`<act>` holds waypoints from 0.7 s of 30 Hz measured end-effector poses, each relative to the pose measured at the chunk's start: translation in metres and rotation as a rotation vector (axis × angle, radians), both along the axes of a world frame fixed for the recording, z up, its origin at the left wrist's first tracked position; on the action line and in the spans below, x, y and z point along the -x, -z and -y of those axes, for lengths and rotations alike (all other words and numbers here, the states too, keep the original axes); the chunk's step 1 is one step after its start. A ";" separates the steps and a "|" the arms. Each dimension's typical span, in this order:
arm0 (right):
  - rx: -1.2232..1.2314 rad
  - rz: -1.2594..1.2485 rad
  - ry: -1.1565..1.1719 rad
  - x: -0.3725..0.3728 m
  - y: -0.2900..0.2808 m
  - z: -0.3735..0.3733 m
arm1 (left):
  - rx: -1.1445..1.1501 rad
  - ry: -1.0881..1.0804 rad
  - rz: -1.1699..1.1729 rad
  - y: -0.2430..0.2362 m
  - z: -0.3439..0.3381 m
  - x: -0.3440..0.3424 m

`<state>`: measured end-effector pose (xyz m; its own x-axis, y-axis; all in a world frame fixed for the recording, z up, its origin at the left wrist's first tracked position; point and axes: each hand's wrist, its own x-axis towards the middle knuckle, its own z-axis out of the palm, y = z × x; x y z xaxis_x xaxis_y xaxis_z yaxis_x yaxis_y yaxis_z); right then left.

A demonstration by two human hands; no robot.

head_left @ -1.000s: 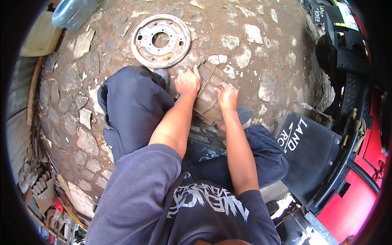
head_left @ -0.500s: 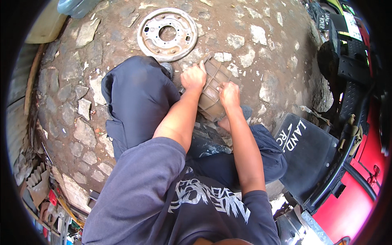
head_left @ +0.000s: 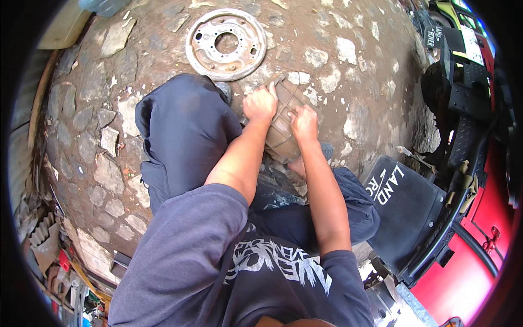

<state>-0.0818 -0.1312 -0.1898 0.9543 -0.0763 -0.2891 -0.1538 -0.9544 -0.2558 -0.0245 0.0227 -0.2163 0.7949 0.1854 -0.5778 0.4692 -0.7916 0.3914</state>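
A ribbed, greyish-brown metal casing stands between my knees on the stone ground. My left hand grips its upper left edge with the fingers curled over it. My right hand presses on its right side, fingers closed against the ribs. My legs in dark blue trousers bend to either side of the part.
A rusty round brake backing plate lies on the ground just beyond the casing. A black mud flap and a red vehicle body stand at the right. Tools and scrap pile at the lower left.
Both hands stayed on the casing and shifted slightly on it; the view tilted a little, so the round plate sits lower in the picture.
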 end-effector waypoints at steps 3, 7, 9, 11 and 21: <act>-0.026 -0.062 -0.067 0.002 -0.007 -0.001 | -0.005 -0.005 0.003 0.004 -0.003 -0.002; -0.052 -0.122 -0.185 -0.008 -0.008 0.014 | 0.019 -0.008 -0.003 0.004 -0.003 -0.002; -0.085 -0.069 -0.212 -0.016 -0.005 0.008 | 0.041 -0.008 -0.022 0.001 -0.002 -0.003; -0.106 -0.031 -0.222 -0.018 -0.005 0.004 | 0.062 -0.022 -0.035 0.000 -0.004 -0.004; -0.118 -0.049 -0.248 -0.015 -0.006 0.005 | 0.069 -0.015 -0.068 0.005 -0.005 -0.006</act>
<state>-0.0671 -0.1364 -0.1836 0.9243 0.1950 -0.3282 0.0661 -0.9284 -0.3656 -0.0188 0.0282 -0.2211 0.7508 0.1552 -0.6420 0.5081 -0.7568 0.4113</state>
